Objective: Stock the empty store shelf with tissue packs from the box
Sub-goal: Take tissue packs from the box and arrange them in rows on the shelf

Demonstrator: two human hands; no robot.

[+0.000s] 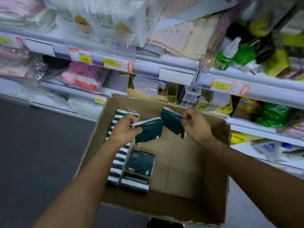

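An open cardboard box (212, 170) stands on the floor below me. Several dark green tissue packs with white ends are stacked along its left side (120, 155), and one lies flat (141, 163) near the middle. My left hand (125, 129) pinches the end of one dark green pack (148, 131) above the box. My right hand (195, 124) pinches the edge of a second dark green pack (172, 121), held tilted beside the first. The two packs nearly touch at their upper corners.
Store shelves (164, 65) run across the far side, crowded with wrapped goods and price tags (117, 63). A small carton with white boxes (146, 86) sits just behind the cardboard box. Dark floor (32, 153) lies to the left. The view is blurred.
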